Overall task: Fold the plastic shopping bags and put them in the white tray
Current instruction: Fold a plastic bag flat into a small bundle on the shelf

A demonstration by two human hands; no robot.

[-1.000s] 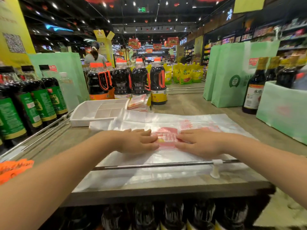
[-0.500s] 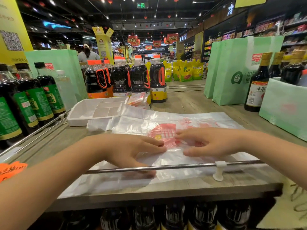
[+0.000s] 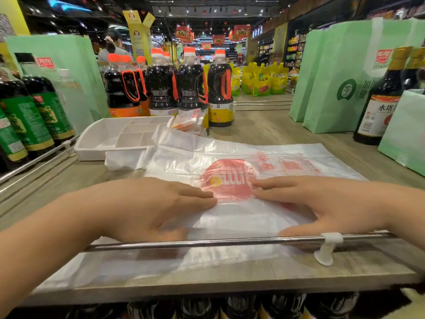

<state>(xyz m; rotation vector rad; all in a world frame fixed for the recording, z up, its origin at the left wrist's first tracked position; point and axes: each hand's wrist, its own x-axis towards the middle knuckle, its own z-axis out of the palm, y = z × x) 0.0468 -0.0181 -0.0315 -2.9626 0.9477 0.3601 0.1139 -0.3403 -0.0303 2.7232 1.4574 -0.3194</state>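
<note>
A second ago both hands lay flat and close together over the print. Now they have slid apart, so the round red logo (image 3: pixel 227 178) shows between the fingertips, and the thumbs have dropped towards the near edge. The left hand (image 3: pixel 149 208) and right hand (image 3: pixel 322 203) are both open, with fingers straight and resting on the thin translucent white plastic shopping bag (image 3: pixel 230 146). I'd say the smoothing is over and the first fold is about to start.

The bag lies spread flat on the wood-grain desk (image 3: pixel 276 127), and its far left corner reaches up against the white compartment tray (image 3: pixel 92 143). A small folded white bag (image 3: pixel 128 158) sits just in front of the tray, not in it, so nothing looks delivered yet.

The steel rail (image 3: pixel 207 242) with its white clip (image 3: pixel 328 247) crosses in front of the thumbs. The left thumb is blurred, so I can't tell whether either thumb has hooked under the bag's edge.
</note>
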